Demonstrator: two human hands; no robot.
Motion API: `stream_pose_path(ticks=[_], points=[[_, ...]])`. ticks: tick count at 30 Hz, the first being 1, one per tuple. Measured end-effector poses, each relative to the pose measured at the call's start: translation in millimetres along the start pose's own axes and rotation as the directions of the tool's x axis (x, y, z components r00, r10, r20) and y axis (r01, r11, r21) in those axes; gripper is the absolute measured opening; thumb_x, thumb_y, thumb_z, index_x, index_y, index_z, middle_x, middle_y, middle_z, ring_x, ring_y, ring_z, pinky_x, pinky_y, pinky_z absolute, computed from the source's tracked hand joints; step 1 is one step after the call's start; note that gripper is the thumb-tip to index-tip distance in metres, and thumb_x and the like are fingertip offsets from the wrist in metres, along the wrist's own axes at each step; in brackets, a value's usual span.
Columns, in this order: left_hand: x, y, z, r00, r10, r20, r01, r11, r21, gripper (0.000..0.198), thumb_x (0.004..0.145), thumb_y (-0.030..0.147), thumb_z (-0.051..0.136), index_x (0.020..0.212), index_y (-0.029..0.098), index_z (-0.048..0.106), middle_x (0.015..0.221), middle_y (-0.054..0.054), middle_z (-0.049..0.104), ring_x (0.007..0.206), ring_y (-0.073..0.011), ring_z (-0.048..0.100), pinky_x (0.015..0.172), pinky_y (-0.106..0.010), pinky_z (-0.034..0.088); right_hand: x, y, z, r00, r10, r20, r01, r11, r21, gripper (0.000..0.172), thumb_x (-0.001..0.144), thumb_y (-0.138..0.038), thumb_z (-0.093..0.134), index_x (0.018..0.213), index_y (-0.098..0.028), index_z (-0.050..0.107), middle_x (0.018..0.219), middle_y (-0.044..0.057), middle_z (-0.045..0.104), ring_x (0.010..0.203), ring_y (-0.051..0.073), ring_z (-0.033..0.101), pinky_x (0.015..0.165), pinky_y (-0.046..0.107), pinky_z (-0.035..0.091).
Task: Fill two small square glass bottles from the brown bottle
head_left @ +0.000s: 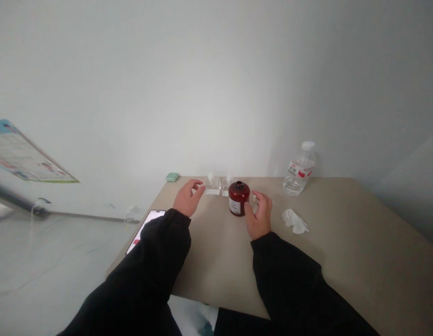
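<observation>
Black sleeves [149, 266] flank single red-brown bottle [239, 199] on beige desk [342, 238]

One bottle with a black neck and a white label stands near the far edge of the desk, between a person's two open hands. Neither hand is clamped on anything. The fingers of the left hand [187, 198] curl lightly just beside the nearer of two clear square containers [212, 185], which stand side by side directly behind and to the left of the bottle. The right hand [259, 217] is close beside the bottle, though it is hard to tell whether its thumb touches the glass. A small white object, mostly hidden, shows behind its fingers.

Farther right stand one clear water bottle [299, 169] with a red-and-white label and one crumpled white tissue [295, 221]. To the left, one smartphone [146, 228] with a lit screen lies partly under the left sleeve at the desk's edge, and one small mint-green case [172, 177] sits at the back corner.

A plain white wall [167, 93] rises behind the desk. At far left, a printed poster [27, 154] hangs at a tilt above a dark rod [16, 199], with a pale floor [55, 266] below.
</observation>
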State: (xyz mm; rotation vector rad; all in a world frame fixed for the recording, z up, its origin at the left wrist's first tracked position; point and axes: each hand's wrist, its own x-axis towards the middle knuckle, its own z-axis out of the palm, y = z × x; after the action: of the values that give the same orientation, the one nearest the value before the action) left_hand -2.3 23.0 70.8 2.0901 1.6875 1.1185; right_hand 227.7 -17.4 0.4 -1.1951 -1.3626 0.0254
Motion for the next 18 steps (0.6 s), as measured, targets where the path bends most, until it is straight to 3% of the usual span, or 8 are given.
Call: stream_pose_path(ticks=[3,6,9,13,16,18], points=[[-39.0,-18.1,-3.6,0.993,-0.108,0.053,0.118,0.96,-0.255,0.039,0.092,0.05,0.039,0.102,0.019,0.062,0.094,-0.006,0.066,0.088,-0.0211,0.061,0.083,-0.036,0.049,0.4,-1.5,0.1,1.0,-0.01,0.017,0.01,1.0,-0.008,0.035,0.082,-0.024,0.053,0.116,-0.018,0.054,0.109,0.012,0.056,0.107,0.028,0.051,0.092,0.05,0.042],[-73.7,-39.9,-1.5,0.981,-0.15,0.123,0.187,0.903,-0.388,0.049,0.095,0.053,0.026,0.115,0.02,0.057,0.12,-0.01,0.06,0.113,-0.0236,0.055,0.099,-0.042,0.044,-0.1,-2.8,1.1,0.999,-0.031,0.044,0.032,0.999,-0.013,0.033,0.082,-0.024,0.053,0.115,-0.018,0.056,0.107,0.012,0.058,0.105,0.028,0.052,0.092,0.05,0.042],[-103.4,-53.8,-0.2,0.977,-0.103,0.189,0.162,0.93,-0.331,0.049,0.095,0.053,0.03,0.124,0.021,0.05,0.134,-0.011,0.051,0.132,-0.0245,0.042,0.114,-0.046,0.028,-1.5,-3.0,1.6,0.997,-0.054,0.055,0.055,0.998,-0.013,0.033,0.082,-0.025,0.053,0.114,-0.018,0.056,0.107,0.011,0.059,0.105,0.028,0.052,0.091,0.05,0.043],[-132.9,-49.9,-7.5,0.975,-0.042,0.218,0.099,0.96,-0.26,0.05,0.092,0.052,0.038,0.13,0.02,0.045,0.144,-0.014,0.039,0.14,-0.0267,0.031,0.117,-0.049,0.024,-3.6,-1.2,1.4,0.997,-0.046,0.056,0.047,0.999,-0.014,0.033,0.082,-0.025,0.052,0.114,-0.019,0.056,0.107,0.01,0.059,0.105,0.027,0.053,0.092,0.05,0.043],[-144.1,-36.9,-18.9,0.964,-0.061,0.259,0.112,0.976,-0.187,0.047,0.09,0.047,0.047,0.131,0.023,0.045,0.148,-0.014,0.034,0.141,-0.0279,0.03,0.111,-0.048,0.035,-5.2,2.4,2.3,0.999,0.017,0.047,-0.017,1.0,0.009,0.038,0.082,-0.028,0.053,0.119,-0.018,0.054,0.112,0.012,0.057,0.106,0.026,0.054,0.09,0.048,0.045],[-144.4,-29.1,-26.5,0.968,-0.094,0.233,0.129,0.982,-0.139,0.044,0.088,0.046,0.053,0.126,0.024,0.051,0.147,-0.013,0.035,0.137,-0.0292,0.036,0.098,-0.044,0.048,-6.0,4.8,3.9,0.995,0.082,0.051,-0.083,0.996,0.028,0.043,0.082,-0.03,0.054,0.123,-0.017,0.05,0.117,0.013,0.055,0.106,0.026,0.054,0.088,0.046,0.046]])
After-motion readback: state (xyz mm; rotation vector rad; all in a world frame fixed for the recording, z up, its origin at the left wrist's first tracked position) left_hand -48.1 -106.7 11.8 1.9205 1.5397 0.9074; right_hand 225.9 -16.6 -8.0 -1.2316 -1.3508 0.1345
